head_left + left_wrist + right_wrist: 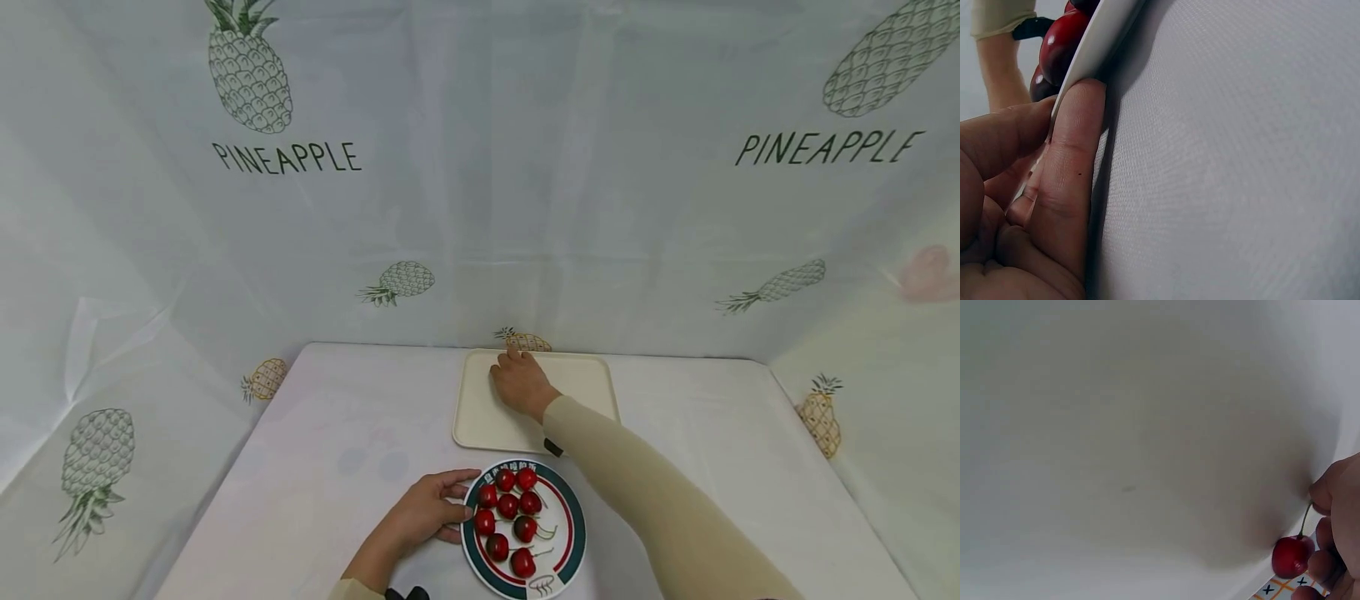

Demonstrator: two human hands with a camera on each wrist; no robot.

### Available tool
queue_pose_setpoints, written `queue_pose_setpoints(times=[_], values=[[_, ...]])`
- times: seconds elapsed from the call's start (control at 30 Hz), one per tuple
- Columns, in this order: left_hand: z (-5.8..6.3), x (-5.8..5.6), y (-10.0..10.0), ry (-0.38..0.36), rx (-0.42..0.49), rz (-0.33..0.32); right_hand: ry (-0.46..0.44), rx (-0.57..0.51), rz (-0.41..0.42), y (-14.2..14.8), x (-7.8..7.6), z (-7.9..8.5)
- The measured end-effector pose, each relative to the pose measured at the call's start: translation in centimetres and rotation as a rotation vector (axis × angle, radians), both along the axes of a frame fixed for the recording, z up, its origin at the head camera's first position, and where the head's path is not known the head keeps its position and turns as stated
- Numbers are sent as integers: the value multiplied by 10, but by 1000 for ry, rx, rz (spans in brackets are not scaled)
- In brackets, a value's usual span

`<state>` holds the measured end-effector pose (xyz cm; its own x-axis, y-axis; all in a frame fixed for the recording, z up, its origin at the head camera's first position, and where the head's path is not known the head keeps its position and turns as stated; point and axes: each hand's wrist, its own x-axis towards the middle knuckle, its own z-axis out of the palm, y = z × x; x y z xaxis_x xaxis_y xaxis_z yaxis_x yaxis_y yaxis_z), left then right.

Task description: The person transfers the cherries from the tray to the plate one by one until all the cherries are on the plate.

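Note:
My left hand (pixel 422 510) grips the left rim of a round plate (pixel 576 537), white with a dark green border and a red ring. Its thumb lies over the rim and a finger is under it in the left wrist view. Several dark red cherries (pixel 507 506), some with stems, lie on the plate. Over the far left part of a cream tray (pixel 476 421) is my right hand (pixel 522 385). In the right wrist view its fingertips pinch the stem of a single cherry (pixel 1292 556), which hangs near the tray's edge. From the head view that cherry is hidden.
The tray lies at the back of a white-covered table (pixel 322 467), just beyond the plate. A pale curtain (pixel 510 183) printed with pineapples hangs behind the table and along its sides. My right sleeve (pixel 645 483) crosses the tray's near right corner.

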<state>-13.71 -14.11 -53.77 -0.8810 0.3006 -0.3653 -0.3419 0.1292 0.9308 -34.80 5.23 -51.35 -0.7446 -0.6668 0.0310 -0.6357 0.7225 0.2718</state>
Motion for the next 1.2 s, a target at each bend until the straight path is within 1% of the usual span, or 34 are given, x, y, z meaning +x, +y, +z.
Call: queue_pose_setpoints(times=[0.17, 0.37, 0.47, 0.53, 0.6, 0.67, 0.7, 0.87, 0.93, 1.03, 1.13, 1.2], values=[[1, 0, 2, -9, -15, -1, 9, -49, 57, 12, 7, 2], [4, 3, 3, -22, -46, 15, 46, 12, 145, 30, 16, 4], [5, 4, 5, -20, -55, 23, 61, 18, 187, 41, 20, 5], [6, 5, 5, -15, -59, 28, 55, 15, 208, 49, 22, 7], [6, 5, 6, -10, -59, 30, 45, 1, 212, 56, 23, 8], [6, 6, 7, -2, -56, 29, 30, -40, 185, 62, 23, 10], [6, 6, 7, 0, -54, 27, 17, -73, 153, 65, 23, 11], [6, 6, 6, 7, -52, 26, -3, -328, -50, 65, 19, 13], [6, 6, 6, -1, -54, 33, -17, -379, -108, 63, 17, 13], [6, 7, 6, -15, -53, 44, -44, -363, -149, 59, 16, 11], [6, 7, 6, -23, -50, 49, -61, -319, -156, 56, 14, 7], [6, 7, 7, -23, -47, 47, -56, -307, -149, 54, 14, 4]])
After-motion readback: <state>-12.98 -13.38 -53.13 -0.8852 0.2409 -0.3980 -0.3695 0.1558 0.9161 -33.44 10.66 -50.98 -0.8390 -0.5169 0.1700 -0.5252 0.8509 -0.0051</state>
